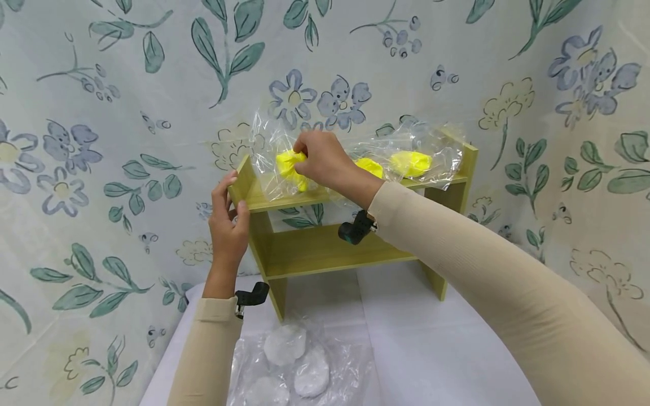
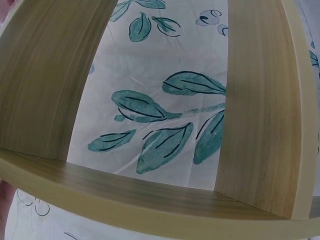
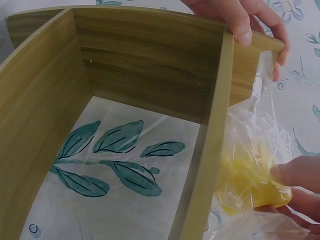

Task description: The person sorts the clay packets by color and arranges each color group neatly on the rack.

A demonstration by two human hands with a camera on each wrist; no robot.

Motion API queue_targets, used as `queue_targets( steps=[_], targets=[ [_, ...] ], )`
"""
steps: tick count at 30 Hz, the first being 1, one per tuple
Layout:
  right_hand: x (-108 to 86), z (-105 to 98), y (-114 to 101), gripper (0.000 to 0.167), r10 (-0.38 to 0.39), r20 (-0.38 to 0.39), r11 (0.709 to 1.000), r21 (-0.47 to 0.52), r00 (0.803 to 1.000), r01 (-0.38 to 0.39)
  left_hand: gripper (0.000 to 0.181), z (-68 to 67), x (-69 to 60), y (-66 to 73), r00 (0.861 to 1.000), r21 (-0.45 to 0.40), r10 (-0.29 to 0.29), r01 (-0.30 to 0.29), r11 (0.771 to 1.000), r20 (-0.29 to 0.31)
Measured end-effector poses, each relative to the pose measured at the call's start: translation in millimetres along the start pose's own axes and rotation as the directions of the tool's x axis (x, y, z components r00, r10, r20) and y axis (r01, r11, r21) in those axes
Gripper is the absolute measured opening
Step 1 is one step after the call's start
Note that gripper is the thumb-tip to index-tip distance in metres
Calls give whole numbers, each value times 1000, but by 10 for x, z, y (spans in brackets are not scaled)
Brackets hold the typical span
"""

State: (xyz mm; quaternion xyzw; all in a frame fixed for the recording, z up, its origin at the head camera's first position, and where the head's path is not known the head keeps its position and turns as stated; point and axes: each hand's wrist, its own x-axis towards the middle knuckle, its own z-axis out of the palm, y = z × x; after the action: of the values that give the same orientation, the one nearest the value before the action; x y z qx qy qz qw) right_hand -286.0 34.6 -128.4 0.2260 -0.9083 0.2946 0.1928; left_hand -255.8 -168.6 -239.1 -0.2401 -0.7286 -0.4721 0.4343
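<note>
A small wooden shelf [image 1: 335, 248] with two boards stands on the white table. My left hand [image 1: 227, 225] holds the top of its left side panel, thumb on one face and fingers on the other; the right wrist view shows this hand [image 3: 240, 20] at the panel too. On the top board, my right hand [image 1: 327, 160] pinches a bright yellow soft lump [image 1: 290, 164] in a clear plastic bag [image 1: 264, 141]. Thumb and fingers press the yellow lump [image 3: 245, 175] through the film in the right wrist view. The left wrist view shows the shelf [image 2: 260, 115], mostly without the hand.
Farther right on the top board lie two more yellow lumps, one partly behind my right wrist and another [image 1: 411, 163] in clear film. Several white round lumps [image 1: 312, 372] in clear plastic bags lie on the table [image 1: 421, 349] in front. A floral cloth [image 1: 167, 113] hangs close behind the shelf.
</note>
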Motion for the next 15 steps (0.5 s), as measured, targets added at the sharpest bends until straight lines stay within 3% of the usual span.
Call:
queue_targets(
  steps=[15],
  targets=[
    [6, 53, 1, 39, 8, 60, 990, -138, 998, 0, 45, 5, -5, 5, 1000, 14, -4, 4, 1000, -3]
  ],
)
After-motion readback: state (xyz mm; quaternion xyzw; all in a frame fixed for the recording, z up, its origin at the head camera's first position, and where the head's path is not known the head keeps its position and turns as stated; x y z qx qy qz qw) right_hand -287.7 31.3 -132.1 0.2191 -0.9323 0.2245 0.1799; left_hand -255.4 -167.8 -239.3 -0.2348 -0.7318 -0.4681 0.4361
